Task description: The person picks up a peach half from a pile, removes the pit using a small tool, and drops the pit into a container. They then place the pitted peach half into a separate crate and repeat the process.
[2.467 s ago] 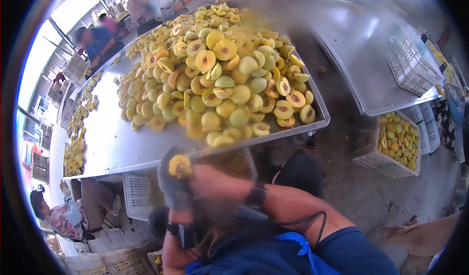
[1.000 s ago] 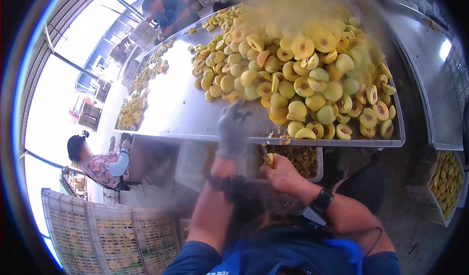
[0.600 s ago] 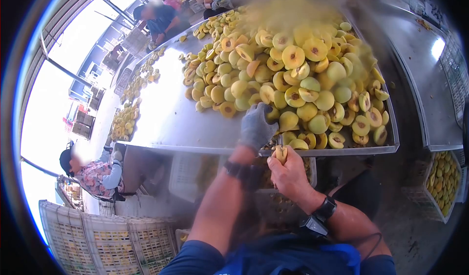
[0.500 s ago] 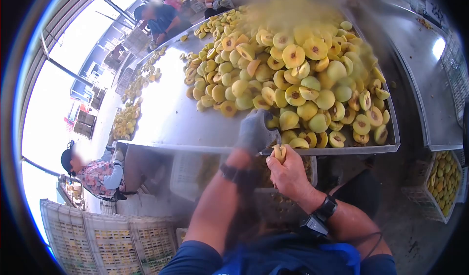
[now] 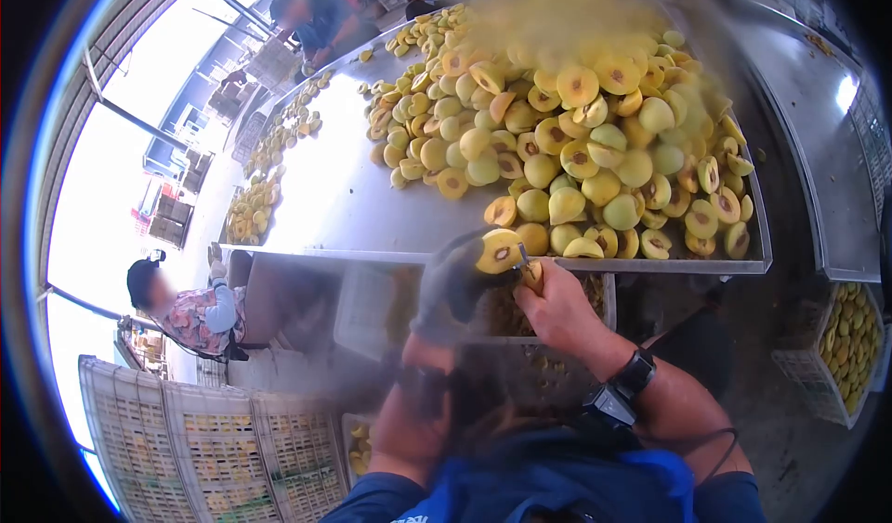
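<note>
My left hand [image 5: 444,286], in a dark grey glove, is closed on a peach half [image 5: 498,252]. Its cut face points up and shows the brown centre. In my bare right hand [image 5: 565,311] is a pitting tool [image 5: 532,276] with a short wooden handle and a small metal end. That metal end is at the right edge of the peach half. Both hands are just off the front edge of the metal table [image 5: 362,230]. A large heap of halved peaches [image 5: 562,165] lies on the table beyond them.
A crate [image 5: 596,309] stands below the table edge. Large plastic crates [image 5: 218,444] fill the lower left, and a crate of fruit [image 5: 847,346] is at right. One person [image 5: 190,309] sits at left; another [image 5: 321,26] works at the far side. A second metal table [image 5: 818,142] stands right.
My left hand has come back from the heap's front edge toward me, now with a peach half in it. The tool in my right hand now meets the fruit. The view has shifted slightly.
</note>
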Available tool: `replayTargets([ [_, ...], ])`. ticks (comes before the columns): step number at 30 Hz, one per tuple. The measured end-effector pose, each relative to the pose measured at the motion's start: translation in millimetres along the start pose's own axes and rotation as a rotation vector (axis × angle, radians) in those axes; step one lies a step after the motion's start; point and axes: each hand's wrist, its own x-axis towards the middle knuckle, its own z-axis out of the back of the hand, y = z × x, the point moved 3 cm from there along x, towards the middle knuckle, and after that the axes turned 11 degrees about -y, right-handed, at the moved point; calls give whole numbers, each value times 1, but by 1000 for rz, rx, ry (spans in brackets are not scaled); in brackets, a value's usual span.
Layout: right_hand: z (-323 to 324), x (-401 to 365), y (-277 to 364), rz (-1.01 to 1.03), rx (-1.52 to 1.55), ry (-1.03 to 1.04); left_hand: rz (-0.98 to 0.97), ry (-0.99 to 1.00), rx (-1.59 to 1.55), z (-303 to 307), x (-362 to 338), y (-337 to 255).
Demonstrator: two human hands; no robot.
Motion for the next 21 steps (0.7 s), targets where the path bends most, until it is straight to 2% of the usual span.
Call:
replayTargets([
  [4, -2, -2, -1, 29, -136, 24, -82, -92, 149, -6, -16, 4],
  [7, -11, -3, -13, 10, 11, 134, -123, -157, 209, 2, -20, 8],
  [11, -9, -6, -8, 39, -54, 147, -246, -189, 399, 0, -26, 6],
  [14, -9, -7, 3, 65, -93, 139, -301, -206, 421, 7, -22, 11],
  [16, -7, -6, 8, 60, -90, 177, -289, -205, 426, 6, -25, 11],
  [18, -12, -6, -16, 83, -223, 186, -276, -215, 446, 6, -26, 13],
  [21, -11, -7, -18, 120, -316, 200, -253, -223, 474, 11, -26, 17],
])
